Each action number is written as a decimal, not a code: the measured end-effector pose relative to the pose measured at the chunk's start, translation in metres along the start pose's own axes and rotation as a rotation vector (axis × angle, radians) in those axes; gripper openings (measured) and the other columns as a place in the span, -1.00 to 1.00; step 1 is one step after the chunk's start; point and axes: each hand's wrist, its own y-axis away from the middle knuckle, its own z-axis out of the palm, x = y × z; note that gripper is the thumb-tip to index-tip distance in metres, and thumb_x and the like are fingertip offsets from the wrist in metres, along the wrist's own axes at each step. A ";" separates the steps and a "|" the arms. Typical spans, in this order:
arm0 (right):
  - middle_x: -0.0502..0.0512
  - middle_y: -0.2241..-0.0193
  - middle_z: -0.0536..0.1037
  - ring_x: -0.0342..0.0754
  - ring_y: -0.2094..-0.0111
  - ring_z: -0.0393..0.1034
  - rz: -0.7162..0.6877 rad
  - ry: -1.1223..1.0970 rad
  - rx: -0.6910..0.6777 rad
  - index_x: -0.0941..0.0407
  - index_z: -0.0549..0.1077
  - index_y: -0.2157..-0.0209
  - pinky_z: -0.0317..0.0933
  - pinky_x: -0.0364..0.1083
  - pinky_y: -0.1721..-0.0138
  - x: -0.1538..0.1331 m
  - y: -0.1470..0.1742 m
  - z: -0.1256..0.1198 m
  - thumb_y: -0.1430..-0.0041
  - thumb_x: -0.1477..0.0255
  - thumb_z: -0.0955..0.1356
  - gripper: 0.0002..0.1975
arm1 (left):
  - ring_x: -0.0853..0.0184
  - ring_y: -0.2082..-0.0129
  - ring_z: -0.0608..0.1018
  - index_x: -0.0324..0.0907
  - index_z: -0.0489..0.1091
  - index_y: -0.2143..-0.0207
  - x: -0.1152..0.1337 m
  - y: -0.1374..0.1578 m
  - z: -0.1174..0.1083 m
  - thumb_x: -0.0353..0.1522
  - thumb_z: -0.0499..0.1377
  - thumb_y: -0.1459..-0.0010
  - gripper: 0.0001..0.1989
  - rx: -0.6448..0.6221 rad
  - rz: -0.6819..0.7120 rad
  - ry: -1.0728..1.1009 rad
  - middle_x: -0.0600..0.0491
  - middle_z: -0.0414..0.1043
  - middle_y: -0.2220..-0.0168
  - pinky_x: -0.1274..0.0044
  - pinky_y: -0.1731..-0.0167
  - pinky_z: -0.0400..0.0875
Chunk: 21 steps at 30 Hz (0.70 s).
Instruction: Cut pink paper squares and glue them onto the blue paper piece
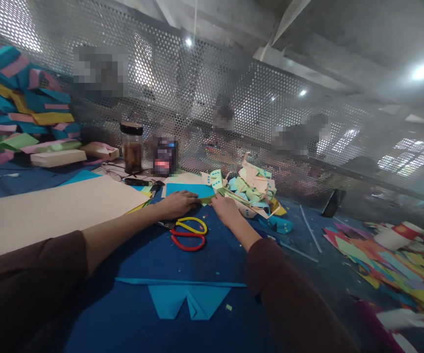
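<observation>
Left hand: I have the left hand (182, 203) palm down at the near left part of the blue sheet (187, 189), fingers close together and slightly bent, tips pointing right.
Right hand: from here I see the right hand (226, 208) across from it, fingers curled in, their tips at the right end of the yellow-green strip (206, 200).
Strip and sheet: the strip runs between the two sets of fingertips, along the sheet's near edge; the sheet extends beyond the fingers, away from me.
Grip: fingertips meet paper on both sides, but I cannot tell whether either hand pinches it or merely presses.
Scissors: the scissors (192, 248) lie just nearer than the hands, red and yellow handles to the right.
Folded paper: nearest me, the folded blue paper (167, 299) lies well apart from the fingers.
Paper heap: the heap of cut paper (250, 186) sits just beyond the right hand.
</observation>
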 end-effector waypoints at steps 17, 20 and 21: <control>0.14 0.05 0.46 -0.02 0.15 0.44 0.010 -0.003 0.039 0.16 0.40 0.00 0.37 0.05 0.15 0.001 -0.004 0.009 -0.31 0.31 0.32 -0.71 | 0.16 -0.09 0.43 -0.04 0.35 -0.13 0.001 0.000 0.000 -0.27 0.00 -0.33 -0.64 -0.007 0.002 -0.029 -0.03 0.36 -0.17 0.38 -0.05 0.30; 0.14 0.07 0.47 -0.01 0.14 0.44 -0.006 -0.022 0.036 0.16 0.41 0.03 0.36 0.06 0.13 0.004 -0.003 0.008 -0.32 0.31 0.32 -0.72 | 0.16 -0.10 0.43 -0.02 0.34 -0.14 -0.001 0.000 0.001 -0.26 -0.01 -0.34 -0.64 -0.012 -0.002 -0.030 -0.02 0.35 -0.18 0.38 -0.06 0.29; 0.14 0.07 0.47 -0.01 0.13 0.43 -0.015 -0.030 0.035 0.16 0.41 0.03 0.36 0.07 0.12 0.005 -0.002 0.007 -0.32 0.30 0.31 -0.72 | 0.17 -0.10 0.43 -0.02 0.34 -0.14 -0.001 0.000 0.001 -0.26 -0.01 -0.34 -0.64 -0.010 -0.004 -0.030 -0.02 0.35 -0.18 0.38 -0.07 0.28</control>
